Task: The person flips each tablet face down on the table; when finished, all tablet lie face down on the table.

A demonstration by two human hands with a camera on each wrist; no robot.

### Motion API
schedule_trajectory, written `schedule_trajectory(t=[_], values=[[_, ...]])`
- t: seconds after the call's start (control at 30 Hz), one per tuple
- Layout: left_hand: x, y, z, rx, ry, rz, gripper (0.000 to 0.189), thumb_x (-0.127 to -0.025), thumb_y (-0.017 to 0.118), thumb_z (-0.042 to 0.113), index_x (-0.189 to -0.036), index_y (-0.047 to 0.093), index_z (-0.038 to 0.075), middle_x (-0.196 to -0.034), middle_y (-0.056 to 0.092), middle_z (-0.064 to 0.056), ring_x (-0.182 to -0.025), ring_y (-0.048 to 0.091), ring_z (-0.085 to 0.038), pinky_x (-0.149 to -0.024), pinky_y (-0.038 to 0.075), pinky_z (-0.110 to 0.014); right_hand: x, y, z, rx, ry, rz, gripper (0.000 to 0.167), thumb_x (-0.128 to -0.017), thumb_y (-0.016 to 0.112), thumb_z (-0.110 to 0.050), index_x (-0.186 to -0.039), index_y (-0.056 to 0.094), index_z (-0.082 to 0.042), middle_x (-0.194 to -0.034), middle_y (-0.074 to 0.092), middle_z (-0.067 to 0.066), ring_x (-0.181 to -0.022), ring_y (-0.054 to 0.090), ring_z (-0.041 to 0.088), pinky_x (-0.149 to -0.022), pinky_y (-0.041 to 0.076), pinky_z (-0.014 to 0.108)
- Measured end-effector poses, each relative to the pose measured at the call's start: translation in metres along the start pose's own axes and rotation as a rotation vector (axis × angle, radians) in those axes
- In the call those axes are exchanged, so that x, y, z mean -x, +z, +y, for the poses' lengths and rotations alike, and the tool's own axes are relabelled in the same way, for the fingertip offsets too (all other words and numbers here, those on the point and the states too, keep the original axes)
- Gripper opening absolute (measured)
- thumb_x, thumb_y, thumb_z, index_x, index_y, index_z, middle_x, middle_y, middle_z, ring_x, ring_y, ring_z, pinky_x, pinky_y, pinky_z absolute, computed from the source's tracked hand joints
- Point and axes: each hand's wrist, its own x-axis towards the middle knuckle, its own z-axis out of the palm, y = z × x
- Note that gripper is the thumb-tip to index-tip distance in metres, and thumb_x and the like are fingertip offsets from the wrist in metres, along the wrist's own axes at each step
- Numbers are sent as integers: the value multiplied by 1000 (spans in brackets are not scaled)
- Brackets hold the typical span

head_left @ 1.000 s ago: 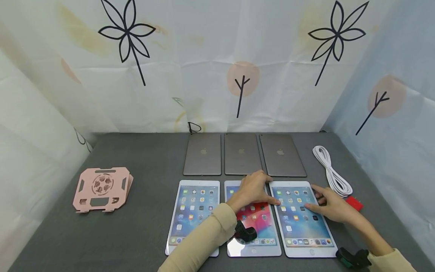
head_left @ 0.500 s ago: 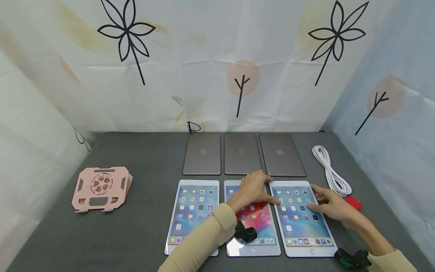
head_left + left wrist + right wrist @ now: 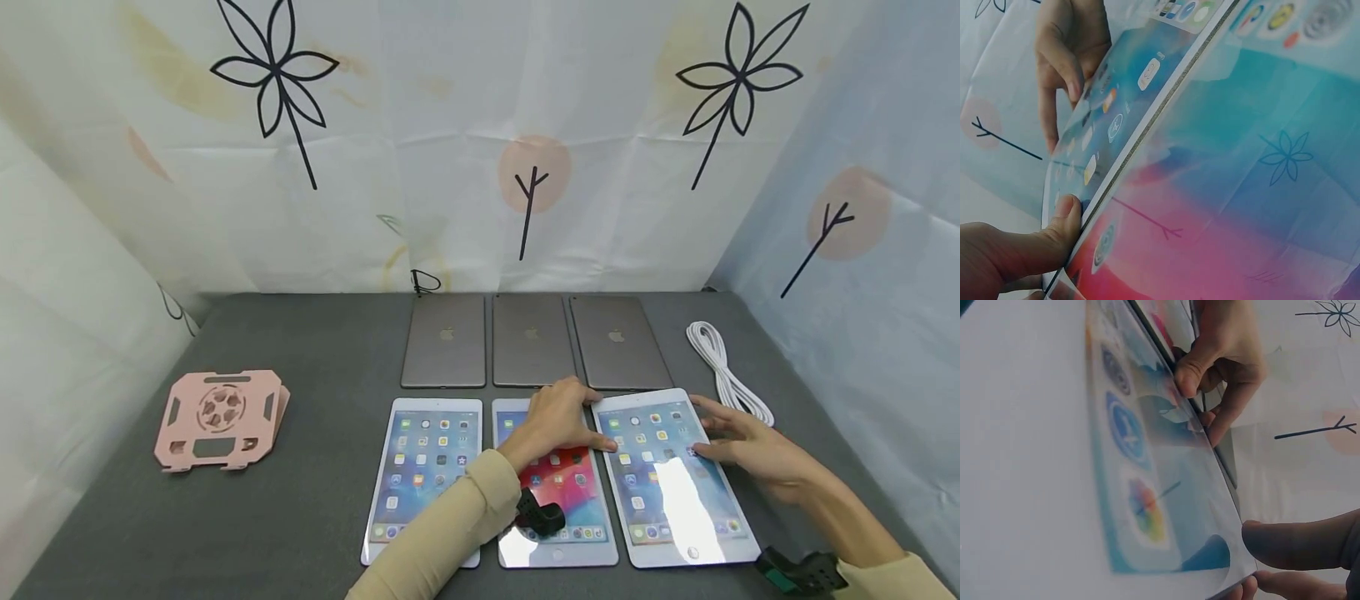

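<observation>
The rightmost white tablet [image 3: 660, 475] has its screen lit, and its right side is tilted up off the table with a bright glare on the glass. My right hand [image 3: 768, 450] pinches its right edge, thumb on the screen side and fingers below, as the right wrist view also shows at the tablet's edge [image 3: 1247, 550]. My left hand [image 3: 558, 421] grips the left edge near the upper corner, its thumb [image 3: 1063, 231] on the front border. Beneath my left forearm lie a middle white tablet [image 3: 558, 554] with a red-and-pink wallpaper and a left white tablet [image 3: 423, 458], both face up.
Behind the white tablets, three grey tablets [image 3: 528, 342] lie face down in a row. A coiled white cable [image 3: 723, 371] sits to the right. On the left is a pink folding stand [image 3: 222, 417]. Patterned cloth walls [image 3: 450, 167] surround the grey table [image 3: 315, 500].
The right side of the rightmost tablet has risen and its glare has appeared. My right hand has moved up and right with that edge; my left hand has stayed in place.
</observation>
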Motion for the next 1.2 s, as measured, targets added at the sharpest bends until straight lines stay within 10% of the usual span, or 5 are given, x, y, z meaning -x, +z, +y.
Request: schedule_trajectory(t=[0.5,1.2], values=[[3,1,1,39,21,3,76,-70,89,58,-135,69,24,-120,71,3,-87,55,-6,-65,44,-17,14,-16,-9,-82,-157,-154,80,-107,51,-12,-164,-4,-6,-143,40,30,-109,66,9,-86,56,28],[-1,2,7,107,38,14,72,-72,91,51,-135,69,21,-119,76,7,-98,65,-8,-71,48,-16,19,1,-37,-49,-243,-47,76,-107,51,-14,-167,4,-22,-153,29,33,-115,61,6,-88,54,39]])
